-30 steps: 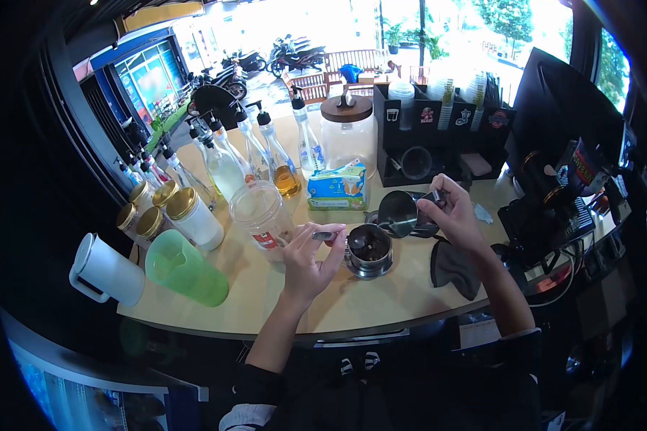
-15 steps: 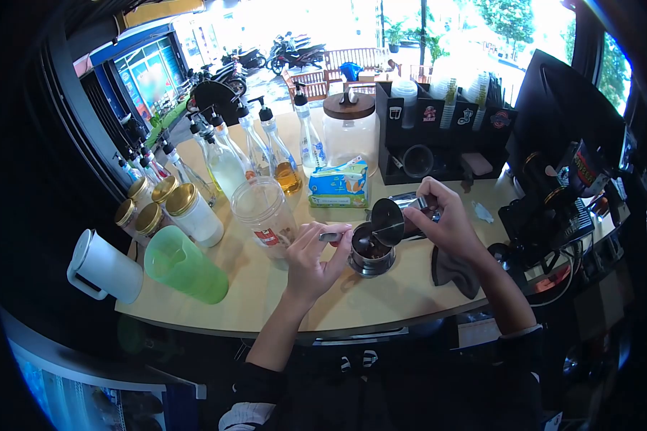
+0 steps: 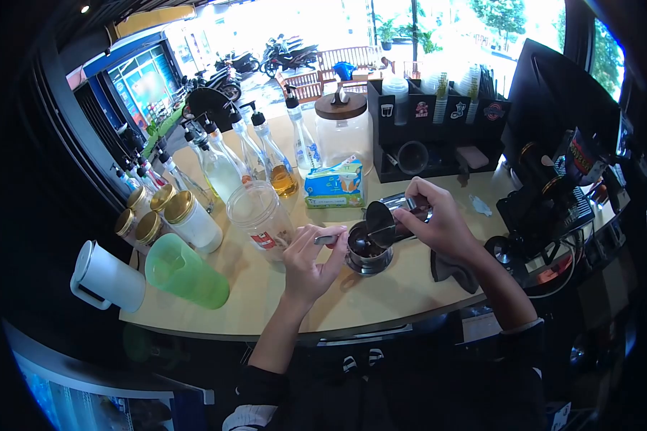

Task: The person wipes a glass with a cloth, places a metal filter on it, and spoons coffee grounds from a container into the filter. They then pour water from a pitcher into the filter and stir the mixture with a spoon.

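My left hand (image 3: 312,262) pinches a metal spoon (image 3: 327,240); its far end reaches over a small metal cup (image 3: 369,265) on the counter. Dark brown material, partly hidden, lies inside the cup. My right hand (image 3: 439,220) is closed around a shiny metal container (image 3: 399,203), held tilted above the cup's right side. A round black face (image 3: 380,223) on that container, its mouth or a lid, points toward the cup. Just left of my left hand stands a clear plastic jar (image 3: 255,216) with a red label.
A green pitcher (image 3: 187,273) and a white jug (image 3: 106,276) stand at the left, near gold-lidded jars (image 3: 192,221). Pump bottles (image 3: 272,158) line the back. Behind the cup are a tissue pack (image 3: 336,185) and a black cup organizer (image 3: 438,144). A dark cloth (image 3: 453,273) lies right.
The view has shifted slightly. The round black face has turned a little and sits nearer the cup. Both hands keep their hold, the left almost unmoved.
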A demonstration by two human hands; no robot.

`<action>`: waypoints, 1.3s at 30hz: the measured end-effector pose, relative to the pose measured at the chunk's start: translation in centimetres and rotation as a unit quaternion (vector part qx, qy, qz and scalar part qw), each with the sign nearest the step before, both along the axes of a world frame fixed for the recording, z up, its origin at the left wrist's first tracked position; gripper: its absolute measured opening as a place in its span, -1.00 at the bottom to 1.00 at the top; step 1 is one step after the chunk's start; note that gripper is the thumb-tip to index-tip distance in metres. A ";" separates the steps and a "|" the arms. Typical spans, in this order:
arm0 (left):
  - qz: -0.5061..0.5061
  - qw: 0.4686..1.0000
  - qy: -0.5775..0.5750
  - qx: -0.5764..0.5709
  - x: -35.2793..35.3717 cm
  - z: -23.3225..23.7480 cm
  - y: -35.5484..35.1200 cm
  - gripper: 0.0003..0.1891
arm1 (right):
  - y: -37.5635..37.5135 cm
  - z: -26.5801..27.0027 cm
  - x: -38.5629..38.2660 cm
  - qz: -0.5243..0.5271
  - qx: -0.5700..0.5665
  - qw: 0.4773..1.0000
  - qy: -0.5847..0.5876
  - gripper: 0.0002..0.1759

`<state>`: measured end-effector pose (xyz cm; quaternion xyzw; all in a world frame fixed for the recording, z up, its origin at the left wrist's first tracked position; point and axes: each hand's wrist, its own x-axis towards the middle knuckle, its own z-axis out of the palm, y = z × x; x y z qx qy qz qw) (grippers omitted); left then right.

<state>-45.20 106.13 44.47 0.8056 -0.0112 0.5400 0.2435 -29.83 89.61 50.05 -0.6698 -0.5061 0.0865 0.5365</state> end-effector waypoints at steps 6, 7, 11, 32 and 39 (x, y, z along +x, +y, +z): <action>-0.003 1.000 -0.004 0.011 0.1 -0.2 0.2 -0.88 | 0.1 0.1 0.1 -0.003 -0.008 1.000 -0.019 -0.76; -0.003 1.000 -0.005 0.014 0.1 -0.2 0.2 -0.88 | 0.1 0.1 0.1 0.001 -0.011 1.000 -0.022 -0.77; -0.005 1.000 0.000 0.013 0.1 -0.1 0.0 -0.88 | 0.2 -0.2 0.3 -0.010 -0.003 0.999 -0.033 -0.73; -0.001 1.000 0.009 0.006 0.2 -0.1 0.0 -0.88 | 0.3 -0.4 0.5 -0.018 -0.008 0.999 -0.026 -0.71; 0.002 1.000 0.014 0.017 0.4 -0.1 0.0 -0.88 | 0.3 -0.4 0.6 -0.018 -0.002 0.998 -0.068 -0.70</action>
